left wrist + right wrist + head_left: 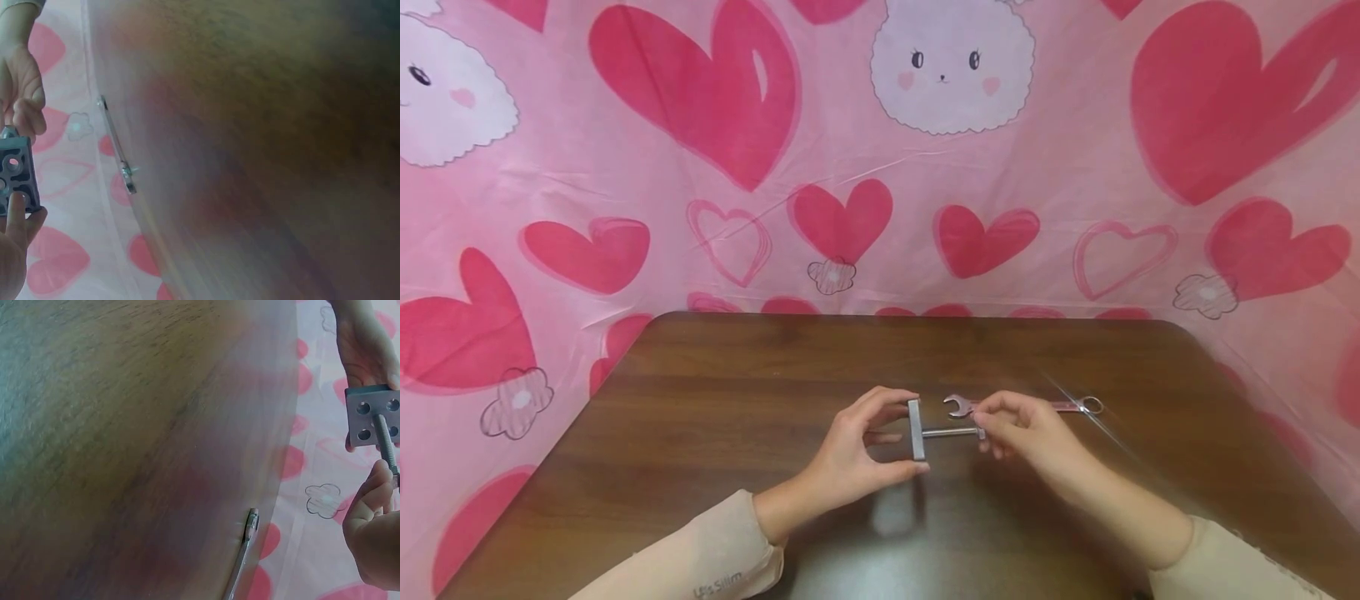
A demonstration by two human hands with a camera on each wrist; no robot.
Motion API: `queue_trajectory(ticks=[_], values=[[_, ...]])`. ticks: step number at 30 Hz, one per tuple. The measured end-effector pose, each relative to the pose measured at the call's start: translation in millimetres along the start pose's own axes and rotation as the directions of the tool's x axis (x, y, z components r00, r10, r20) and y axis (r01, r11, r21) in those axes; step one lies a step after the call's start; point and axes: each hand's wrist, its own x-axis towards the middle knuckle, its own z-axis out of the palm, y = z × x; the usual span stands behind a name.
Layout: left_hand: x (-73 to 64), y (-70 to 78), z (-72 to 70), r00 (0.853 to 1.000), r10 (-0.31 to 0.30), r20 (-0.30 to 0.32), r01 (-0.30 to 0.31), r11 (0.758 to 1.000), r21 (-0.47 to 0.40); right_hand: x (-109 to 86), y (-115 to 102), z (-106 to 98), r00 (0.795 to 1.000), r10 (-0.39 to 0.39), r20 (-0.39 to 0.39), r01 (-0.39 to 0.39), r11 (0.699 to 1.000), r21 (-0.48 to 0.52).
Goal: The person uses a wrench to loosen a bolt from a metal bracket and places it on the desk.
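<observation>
My left hand [850, 446] grips a square grey metal plate [917, 429] by its edges, thumb below and fingers above, over the table. Several round holes show in the plate's face [359, 422] in the right wrist view. A long threaded bolt [951, 432] stands out from the middle of the plate toward the right. At its far end my right hand [1026, 429] pinches the bolt head between thumb and fingers. In the left wrist view, a left fingertip presses on the recessed back of the plate [25, 165]. Part of the bolt head is hidden by the right fingers.
A combination wrench [1067, 407] lies on the brown wooden table [737, 392], just behind the right hand, its open end to the left and its ring end to the right. A pink curtain [917, 167] with hearts hangs behind the table's far edge.
</observation>
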Motion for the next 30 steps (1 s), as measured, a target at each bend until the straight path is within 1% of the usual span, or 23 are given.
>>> queue_trajectory(ticks=[3,8,10,12,18,23,26,30], values=[[-0.4,0.0,-0.8,1.000,-0.001,0.005,0.001,1.000,0.005,-1.4,0.6,1.0,1.000,-0.016,-0.003,0.016,1.000,-0.002],[-0.7,-0.5,-2.2,1.000,-0.010,0.004,0.010,1.000,0.007,-3.5,3.1,4.2,0.993,-0.118,-0.007,0.117,0.993,-0.027],[-0.5,-0.7,-2.6,1.000,-0.012,0.005,0.012,1.000,0.007,-3.8,3.7,4.6,0.991,-0.137,0.001,0.137,0.990,-0.028],[-0.5,-1.2,-2.8,1.000,-0.010,0.007,0.010,1.000,0.007,-4.2,4.1,3.8,0.991,-0.131,0.017,0.132,0.991,-0.017],[-1.0,-2.7,-2.6,1.000,-0.005,0.005,0.005,1.000,0.007,-4.8,7.2,0.2,0.996,-0.065,0.068,0.064,0.998,0.016],[-2.8,-2.6,-1.7,1.000,0.000,0.007,0.000,1.000,0.002,-4.3,10.2,2.0,0.997,-0.055,0.046,0.055,0.998,0.005],[-3.4,-2.1,-1.4,1.000,0.008,0.011,-0.008,1.000,-0.004,-4.5,9.9,4.9,0.997,-0.071,0.029,0.070,0.997,0.027],[-4.0,-2.2,-2.1,1.000,0.021,0.010,-0.020,1.000,-0.002,-5.2,7.3,9.3,0.998,-0.068,0.006,0.068,0.996,0.063]])
